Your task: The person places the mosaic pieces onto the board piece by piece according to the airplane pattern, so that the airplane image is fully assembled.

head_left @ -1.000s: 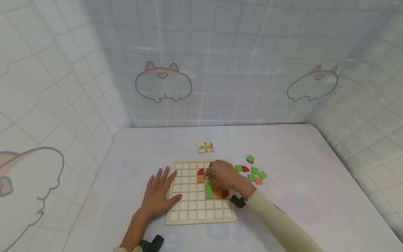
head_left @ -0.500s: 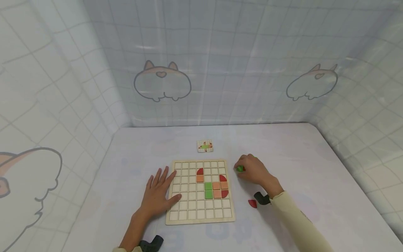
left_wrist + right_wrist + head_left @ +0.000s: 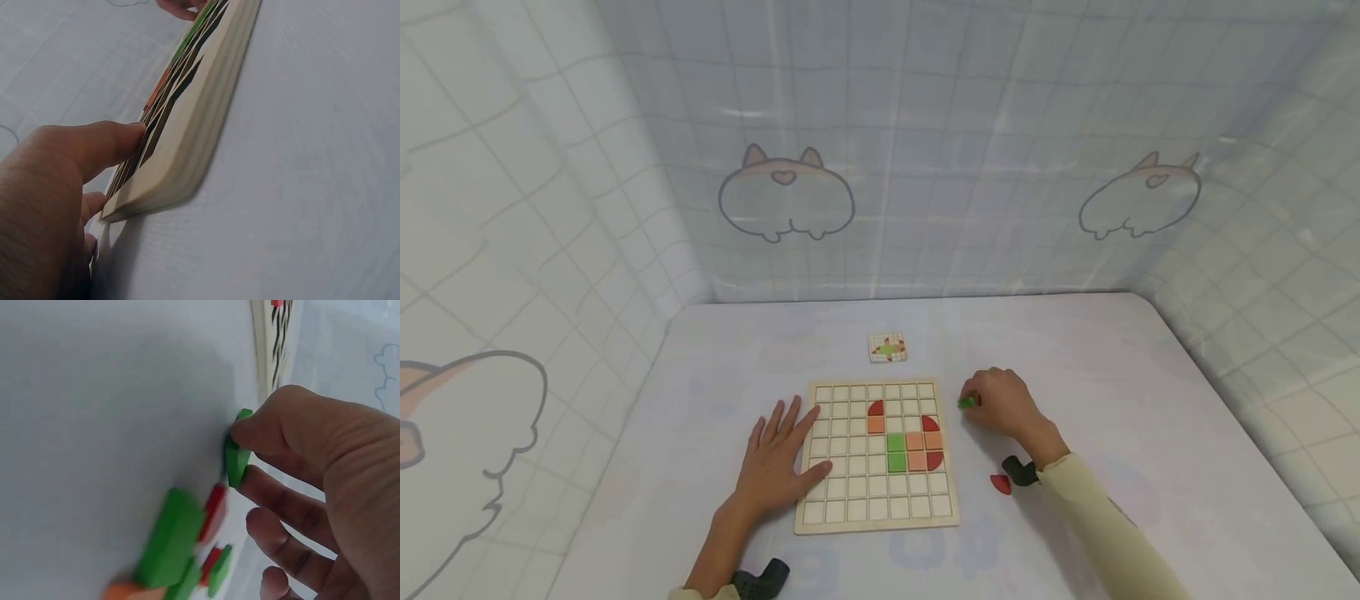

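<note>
A square wooden grid board (image 3: 880, 527) lies on the table, holding green, orange and red quarter-circle tiles in some cells. My left hand (image 3: 775, 475) is spread at its left side, with fingertips and thumb touching the edge; in the left wrist view the thumb (image 3: 112, 144) rests on the grid. Right of the board, my right hand (image 3: 1006, 407) pinches a green square tile (image 3: 236, 464) between thumb and finger, tilted up near the table surface. In the right wrist view, several loose green tiles (image 3: 170, 540), red tiles (image 3: 214, 512) and an orange tile (image 3: 131, 592) lie close by.
A small pattern card (image 3: 887, 347) lies beyond the board. One red quarter-circle tile (image 3: 1001, 483) sits apart, right of the board near the right wrist's black strap-on device (image 3: 1019, 471). Fabric walls with drawn animals stand behind and beside the table.
The right hand has moved from above the board to the loose tiles at the right and taken hold of a green tile. The left hand stays in place.
</note>
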The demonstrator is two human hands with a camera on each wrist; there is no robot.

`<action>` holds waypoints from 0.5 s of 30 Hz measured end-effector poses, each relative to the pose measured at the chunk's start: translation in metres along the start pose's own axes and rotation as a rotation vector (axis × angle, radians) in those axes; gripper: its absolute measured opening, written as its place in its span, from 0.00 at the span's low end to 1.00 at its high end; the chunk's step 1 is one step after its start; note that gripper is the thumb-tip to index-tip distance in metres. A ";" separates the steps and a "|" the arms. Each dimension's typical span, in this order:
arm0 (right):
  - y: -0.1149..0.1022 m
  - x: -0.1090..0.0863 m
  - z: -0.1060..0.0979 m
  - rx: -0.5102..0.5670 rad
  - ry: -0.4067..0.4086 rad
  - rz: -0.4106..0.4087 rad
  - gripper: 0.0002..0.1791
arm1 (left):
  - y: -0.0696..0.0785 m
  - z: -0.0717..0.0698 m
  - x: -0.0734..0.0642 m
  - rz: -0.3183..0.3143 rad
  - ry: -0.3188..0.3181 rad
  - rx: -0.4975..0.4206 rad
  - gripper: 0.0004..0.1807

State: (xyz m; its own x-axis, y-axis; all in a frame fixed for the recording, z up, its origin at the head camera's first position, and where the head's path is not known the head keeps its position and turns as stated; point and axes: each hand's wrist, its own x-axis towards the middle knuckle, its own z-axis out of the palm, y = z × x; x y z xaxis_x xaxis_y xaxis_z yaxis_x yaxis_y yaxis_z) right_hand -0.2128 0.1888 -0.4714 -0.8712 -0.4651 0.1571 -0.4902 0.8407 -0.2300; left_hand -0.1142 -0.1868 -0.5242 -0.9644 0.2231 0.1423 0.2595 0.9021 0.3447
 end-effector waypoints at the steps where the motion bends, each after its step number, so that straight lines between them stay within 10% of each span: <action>1: -0.002 0.002 0.000 -0.010 0.007 -0.015 0.06 | 0.000 0.000 0.000 -0.001 0.001 0.001 0.48; 15: -0.082 0.014 0.015 0.160 0.049 -0.324 0.04 | -0.001 0.003 0.000 0.007 0.029 -0.008 0.48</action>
State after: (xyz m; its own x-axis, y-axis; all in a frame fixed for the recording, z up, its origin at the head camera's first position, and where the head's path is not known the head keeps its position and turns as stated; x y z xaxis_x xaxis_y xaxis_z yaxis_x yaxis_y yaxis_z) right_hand -0.1856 0.1094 -0.4645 -0.6701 -0.6827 0.2914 -0.7414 0.5963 -0.3078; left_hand -0.1144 -0.1868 -0.5273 -0.9608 0.2183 0.1710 0.2665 0.8975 0.3513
